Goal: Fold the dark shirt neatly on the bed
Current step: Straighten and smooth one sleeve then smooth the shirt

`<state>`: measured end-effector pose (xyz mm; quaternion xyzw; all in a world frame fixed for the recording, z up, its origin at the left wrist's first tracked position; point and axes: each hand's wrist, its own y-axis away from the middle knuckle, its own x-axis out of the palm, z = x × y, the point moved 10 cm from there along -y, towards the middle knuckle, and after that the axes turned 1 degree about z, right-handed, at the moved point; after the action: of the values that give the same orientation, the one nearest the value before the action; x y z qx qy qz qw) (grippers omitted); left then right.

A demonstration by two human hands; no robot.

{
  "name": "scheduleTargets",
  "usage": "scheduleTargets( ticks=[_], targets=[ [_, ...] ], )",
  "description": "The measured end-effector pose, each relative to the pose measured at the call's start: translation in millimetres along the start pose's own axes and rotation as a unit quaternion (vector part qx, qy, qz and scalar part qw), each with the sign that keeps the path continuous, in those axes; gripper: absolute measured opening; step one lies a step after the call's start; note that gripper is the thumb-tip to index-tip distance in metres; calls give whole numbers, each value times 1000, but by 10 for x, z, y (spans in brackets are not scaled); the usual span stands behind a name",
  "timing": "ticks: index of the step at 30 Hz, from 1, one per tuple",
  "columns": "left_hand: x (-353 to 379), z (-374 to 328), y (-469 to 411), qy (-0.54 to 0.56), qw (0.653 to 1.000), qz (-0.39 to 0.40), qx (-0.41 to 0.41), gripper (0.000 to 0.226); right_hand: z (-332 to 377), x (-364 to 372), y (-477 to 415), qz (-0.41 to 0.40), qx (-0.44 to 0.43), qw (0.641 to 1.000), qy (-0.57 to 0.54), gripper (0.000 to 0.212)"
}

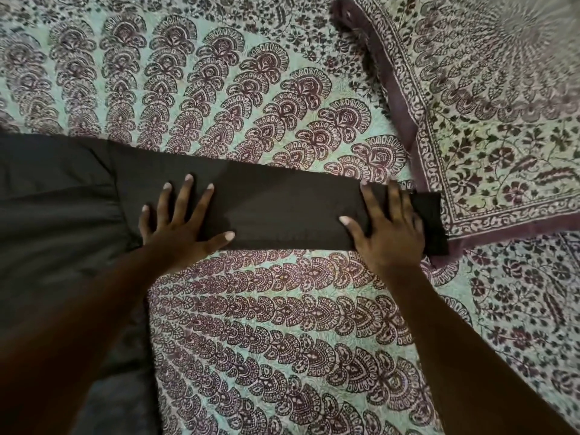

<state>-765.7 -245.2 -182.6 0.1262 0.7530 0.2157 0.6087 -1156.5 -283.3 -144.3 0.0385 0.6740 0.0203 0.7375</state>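
My left hand point(180, 229) lies flat, fingers spread wide, on the dark shirt point(62, 196) where its sleeve point(276, 208) begins. My right hand point(387, 229) presses flat beside the cuff point(431, 224). Sleeve extends across the patterned bedspread point(266, 324) toward the pillow point(502, 120).

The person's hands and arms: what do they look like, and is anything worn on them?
The left hand and right hand are bare: no rings, watch, bracelet or gloves show. Both forearms are uncovered, no sleeve in view. The fingernails are rounded and fairly long.
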Motion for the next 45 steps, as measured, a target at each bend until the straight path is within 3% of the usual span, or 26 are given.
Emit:
scheduleTargets(
  ticks=[2, 5, 6, 9, 11, 13, 16, 18, 21, 25, 27, 29, 33, 36, 39, 45],
  targets=[
    [-1, -3, 2, 1, 1000, 0, 0, 102, 147, 5, -2, 19, 3, 1000, -13, 81],
    [1, -5, -2, -2, 1000, 3, 0, 102, 522, 49, 91, 26, -116, 993, 4, 76],
    [4, -8, -4, -1, 1000, 5, 1, 102, 519, 62, 108, 19, -118, 993, 9, 74],
    [-6, 2, 5, 1, 1000, -3, 2, 101, 301, 31, 86, -1, 29, 999, -15, 84],
    [18, 21, 0, -3, 1000, 0, 4, 99, 529, 11, 24, 13, 53, 998, -16, 96],
    [15, 4, -13, 0, 1000, 3, 13, 100, 1120, -40, -45, 23, -48, 999, -10, 92],
    [-91, 31, 50, 59, 998, -19, 34, 93, 2149, 9, 4, 43, -236, 970, -38, 75],
    [-241, 99, 260, 98, 989, -97, 51, 82, 2654, 165, 90, 81, -320, 944, -33, 65],
    [-241, 385, 881, 43, 976, -212, 36, 68, 3012, 359, 283, 90, -397, 913, 8, 61],
    [291, 899, 1651, 33, 979, -198, -40, 74, 2851, 322, 356, 45, -329, 943, 12, 65],
    [555, 950, 1932, 13, 986, -165, -17, 81, 2885, 254, 347, 52, -262, 963, -19, 71],
    [728, 858, 2159, -2, 988, -147, 49, 83, 3260, 133, 386, 23, -274, 961, -33, 73],
    [693, 858, 2356, 90, 975, -164, 120, 71, 4441, 180, 547, -3, -442, 897, 20, 71],
    [413, 1295, 2415, 180, 949, -256, 46, 62, 5019, 405, 816, 4, -543, 830, 126, 73],
    [240, 1796, 2446, 135, 944, -300, -29, 62, 4925, 476, 1175, -6, -609, 778, 156, 70],
    [629, 2166, 2560, 32, 984, -176, -18, 84, 3845, 525, 2019, 63, -644, 738, 191, 76]
  ],
)
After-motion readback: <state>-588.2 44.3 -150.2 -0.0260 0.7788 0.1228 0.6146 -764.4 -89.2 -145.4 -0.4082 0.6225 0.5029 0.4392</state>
